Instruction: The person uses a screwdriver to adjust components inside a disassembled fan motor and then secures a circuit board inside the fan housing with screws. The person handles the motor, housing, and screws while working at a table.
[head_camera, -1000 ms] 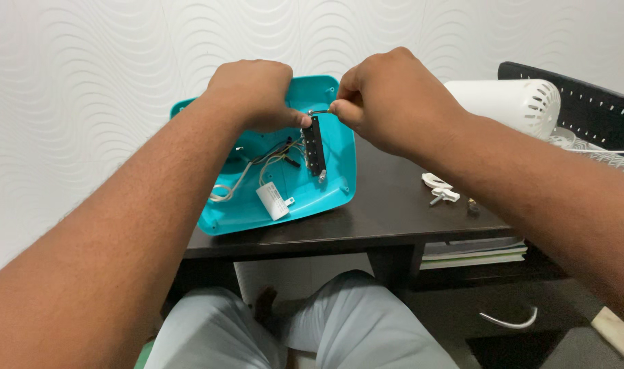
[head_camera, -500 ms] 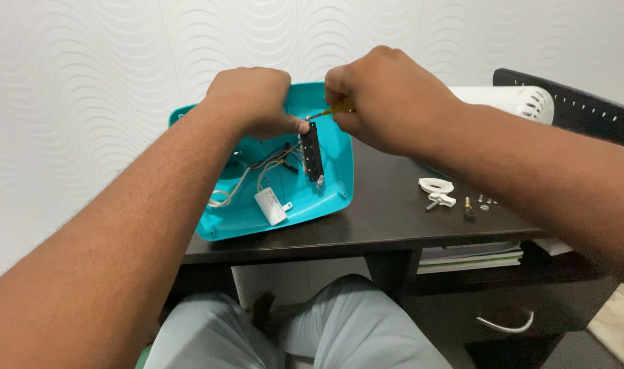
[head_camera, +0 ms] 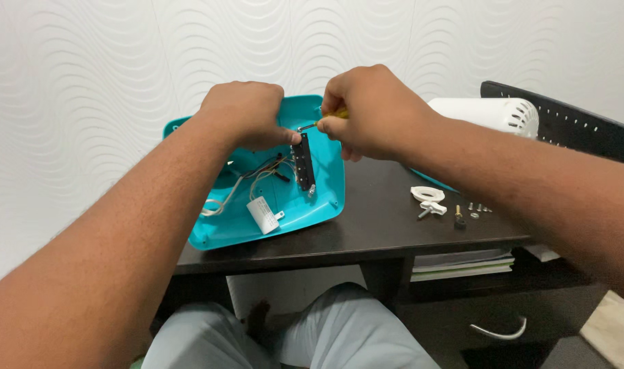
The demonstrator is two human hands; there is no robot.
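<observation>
A turquoise plastic base shell (head_camera: 325, 198) lies open side up on the dark desk (head_camera: 380, 232). Inside it are wires, a white cylindrical capacitor (head_camera: 262, 214) and a black switch block (head_camera: 303, 162). My left hand (head_camera: 247, 113) pinches the top of the switch block. My right hand (head_camera: 366, 109) is closed around a yellow-handled screwdriver (head_camera: 323, 121), whose metal tip meets the top of the switch block beside my left fingertips.
A white fan motor housing (head_camera: 493, 113) lies at the back right, with a black panel (head_camera: 565, 126) behind it. White plastic knobs (head_camera: 428, 198) and several small screws (head_camera: 472, 210) lie on the desk to the right. Papers (head_camera: 462, 263) sit on the shelf below, above a drawer.
Both hands stay at the top of the switch block, with only small shifts. The view has shifted slightly, so the shell and hands sit a bit differently in frame.
</observation>
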